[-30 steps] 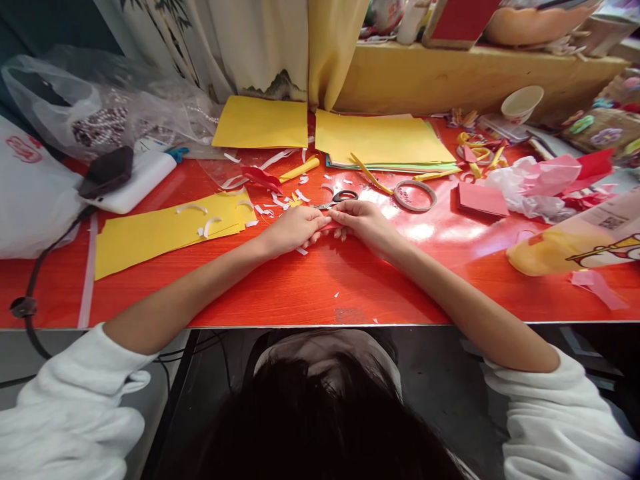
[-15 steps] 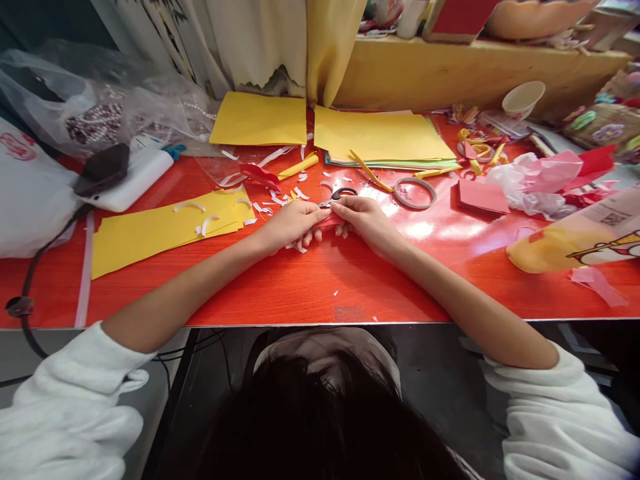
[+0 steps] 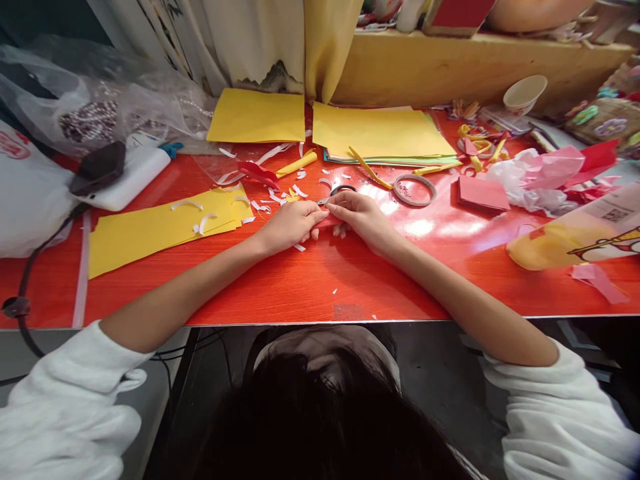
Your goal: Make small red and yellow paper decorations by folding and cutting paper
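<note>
My left hand (image 3: 293, 223) and my right hand (image 3: 357, 212) meet over the middle of the red table (image 3: 300, 287). Both pinch a small piece of red paper (image 3: 327, 219) between thumbs and fingers, and much of it is hidden by them. Just beyond my fingertips lies a pair of scissors (image 3: 344, 189) with a black handle, partly covered by my right hand. Small white and yellow paper scraps (image 3: 273, 195) are scattered past my left hand. A rolled yellow paper (image 3: 297, 163) and a red paper piece (image 3: 257, 175) lie behind them.
Yellow strips (image 3: 160, 230) lie left; yellow sheets (image 3: 255, 117) and a stack of coloured paper (image 3: 380, 130) lie at the back. To the right are a tape roll (image 3: 415, 191), red paper squares (image 3: 483, 195), crumpled tissue (image 3: 530, 173) and a drink cup (image 3: 570, 233). A cable (image 3: 27, 267) hangs at left.
My fingers have shifted slightly on the red paper, and a little more of it shows between my hands. The view has moved a touch; the scissors remain lying on the table.
</note>
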`<act>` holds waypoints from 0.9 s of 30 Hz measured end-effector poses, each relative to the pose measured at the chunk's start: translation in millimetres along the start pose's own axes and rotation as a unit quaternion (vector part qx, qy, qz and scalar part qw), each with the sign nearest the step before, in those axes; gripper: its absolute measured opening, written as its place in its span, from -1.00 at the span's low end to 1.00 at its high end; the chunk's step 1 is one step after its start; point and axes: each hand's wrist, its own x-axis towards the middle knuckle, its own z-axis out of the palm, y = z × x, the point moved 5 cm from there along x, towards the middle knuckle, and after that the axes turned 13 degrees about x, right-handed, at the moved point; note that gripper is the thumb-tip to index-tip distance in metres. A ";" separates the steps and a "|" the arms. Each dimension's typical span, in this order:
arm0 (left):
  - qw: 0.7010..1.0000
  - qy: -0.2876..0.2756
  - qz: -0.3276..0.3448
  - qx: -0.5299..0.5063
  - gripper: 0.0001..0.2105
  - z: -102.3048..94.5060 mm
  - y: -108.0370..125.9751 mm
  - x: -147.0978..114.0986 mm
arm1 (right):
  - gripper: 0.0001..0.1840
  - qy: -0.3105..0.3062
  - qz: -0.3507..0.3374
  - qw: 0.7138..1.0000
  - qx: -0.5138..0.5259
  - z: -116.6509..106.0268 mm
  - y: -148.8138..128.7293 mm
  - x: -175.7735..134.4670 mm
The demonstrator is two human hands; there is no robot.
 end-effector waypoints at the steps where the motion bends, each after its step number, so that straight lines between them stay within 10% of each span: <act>1: 1.000 0.007 0.003 0.015 -0.74 -0.4 -0.4 0.3 | -0.92 -0.003 -0.002 1.000 -0.003 0.1 0.4 0.2; 27: 0.995 -0.040 -0.007 -0.086 -0.74 1.9 -4.1 0.4 | -0.78 0.007 -0.019 0.999 -0.031 -1.7 -4.0 -1.4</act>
